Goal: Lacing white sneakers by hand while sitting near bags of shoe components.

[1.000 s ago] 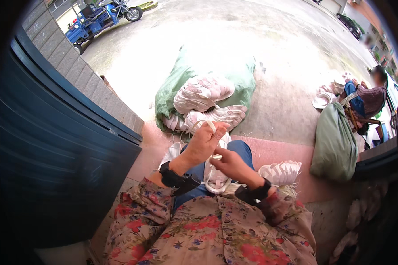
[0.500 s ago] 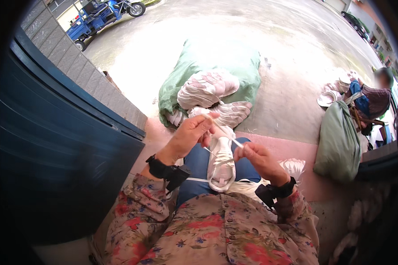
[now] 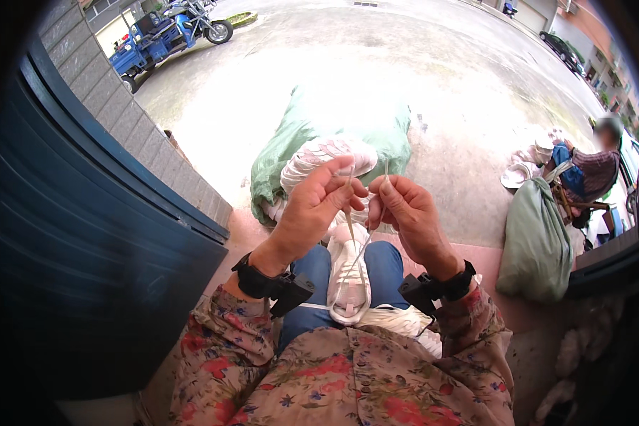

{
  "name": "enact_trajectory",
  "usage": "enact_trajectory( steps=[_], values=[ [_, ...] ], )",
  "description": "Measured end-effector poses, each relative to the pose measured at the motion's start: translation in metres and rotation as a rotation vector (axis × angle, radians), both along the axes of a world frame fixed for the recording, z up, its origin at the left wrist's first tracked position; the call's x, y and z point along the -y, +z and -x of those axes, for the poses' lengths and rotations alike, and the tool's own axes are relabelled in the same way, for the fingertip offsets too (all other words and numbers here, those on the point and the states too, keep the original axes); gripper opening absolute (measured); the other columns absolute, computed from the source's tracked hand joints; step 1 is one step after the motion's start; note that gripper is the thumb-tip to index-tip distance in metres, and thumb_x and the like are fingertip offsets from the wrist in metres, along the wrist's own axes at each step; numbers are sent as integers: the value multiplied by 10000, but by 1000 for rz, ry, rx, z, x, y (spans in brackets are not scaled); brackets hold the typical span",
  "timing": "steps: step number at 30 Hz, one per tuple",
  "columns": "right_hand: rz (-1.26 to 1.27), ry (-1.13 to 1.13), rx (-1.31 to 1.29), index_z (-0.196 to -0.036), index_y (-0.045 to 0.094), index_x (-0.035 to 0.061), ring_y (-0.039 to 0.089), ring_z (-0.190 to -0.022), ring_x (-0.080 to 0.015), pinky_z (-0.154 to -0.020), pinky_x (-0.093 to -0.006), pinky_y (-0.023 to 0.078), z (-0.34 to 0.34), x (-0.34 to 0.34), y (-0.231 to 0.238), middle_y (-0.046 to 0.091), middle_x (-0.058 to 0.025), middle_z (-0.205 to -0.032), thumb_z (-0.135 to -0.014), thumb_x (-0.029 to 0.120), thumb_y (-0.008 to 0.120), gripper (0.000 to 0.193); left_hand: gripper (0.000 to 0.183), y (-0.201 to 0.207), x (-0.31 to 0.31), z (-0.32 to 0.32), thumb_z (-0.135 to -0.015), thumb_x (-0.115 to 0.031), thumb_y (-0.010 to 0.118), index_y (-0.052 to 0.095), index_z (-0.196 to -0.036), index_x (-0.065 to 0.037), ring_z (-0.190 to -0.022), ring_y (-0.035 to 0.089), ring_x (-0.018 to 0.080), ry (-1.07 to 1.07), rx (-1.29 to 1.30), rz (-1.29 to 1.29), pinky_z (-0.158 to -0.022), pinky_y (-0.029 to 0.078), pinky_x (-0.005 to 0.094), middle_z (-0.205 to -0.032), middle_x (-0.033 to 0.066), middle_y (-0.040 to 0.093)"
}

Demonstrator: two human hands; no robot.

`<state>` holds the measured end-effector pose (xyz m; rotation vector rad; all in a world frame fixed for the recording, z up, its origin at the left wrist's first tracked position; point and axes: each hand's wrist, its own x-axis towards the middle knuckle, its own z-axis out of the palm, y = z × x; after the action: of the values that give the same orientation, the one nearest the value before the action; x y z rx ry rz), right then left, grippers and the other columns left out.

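A pale pink and white sneaker lies between my knees with its toe toward me. From its eyelets a white shoelace runs up in two strands to my hands. My left hand pinches one strand between thumb and fingers. Close beside it, my right hand grips the other strand, its tip sticking up above the fingers. Both hands are raised over the far end of the shoe, which they partly hide. More white laces lie in a bundle on my lap, right of the sneaker.
A green sack with several sneakers on it stands just ahead. At right are a tied green sack and a seated person beside more shoes. A dark blue door borders the left; a blue three-wheeler stands beyond.
Both hands have risen away from the shoe and come closer together, drawing the lace strands upward. The view has shifted slightly.
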<state>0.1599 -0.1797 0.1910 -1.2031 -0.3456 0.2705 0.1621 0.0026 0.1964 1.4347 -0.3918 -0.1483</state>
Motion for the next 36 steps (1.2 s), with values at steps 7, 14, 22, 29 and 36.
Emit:
enact_trajectory(
  steps=[7, 14, 22, 29, 36],
  values=[
    [131, -37, 24, -1059, 564, 21, 437, -508, -60, -468, -185, 353, 10, 26, -8, 503, 10, -631, -985, 195, 466, 213, 197, -7, -22, 7, -949, -127, 520, 612, -1055, 11, -703, 621, 109, 59, -62, 84, -651, 518, 217, -842, 70, 644],
    [993, -62, 377, -846, 674, 36, 589, -614, -187, -576, -310, 467, 40, 130, -117, 611, -54, -673, -840, 80, 601, 85, 202, -95, -136, 16, -878, -87, 569, 645, -1031, 20, -622, 544, 97, 279, -71, -797, -597, 454, 238, -748, 37, 609],
    [1143, 194, 526, -821, 625, 85, 557, -885, -266, -790, -386, 411, 101, 82, -205, 609, -62, -852, -807, 109, 564, 66, 131, -210, -57, 81, -819, -135, 600, 642, -827, -11, -778, 598, 299, -87, 209, -863, -718, 482, 362, -792, 139, 634],
    [1135, -11, 453, -792, 600, 56, 534, -883, -291, -761, -412, 414, 100, 64, -217, 590, -92, -880, -826, 117, 541, 91, 69, -216, -23, 101, -792, -81, 594, 611, -747, -31, -829, 520, 308, 100, 362, -1120, -728, 436, 394, -774, 115, 600],
    [1308, -84, 476, -736, 608, 62, 533, -859, -285, -725, -419, 419, 100, 52, -220, 583, -79, -864, -820, 156, 551, 138, 63, -213, -21, 102, -772, -64, 567, 579, -717, -35, -777, 489, 295, 25, 432, -1177, -690, 414, 400, -727, 110, 551]
  ],
)
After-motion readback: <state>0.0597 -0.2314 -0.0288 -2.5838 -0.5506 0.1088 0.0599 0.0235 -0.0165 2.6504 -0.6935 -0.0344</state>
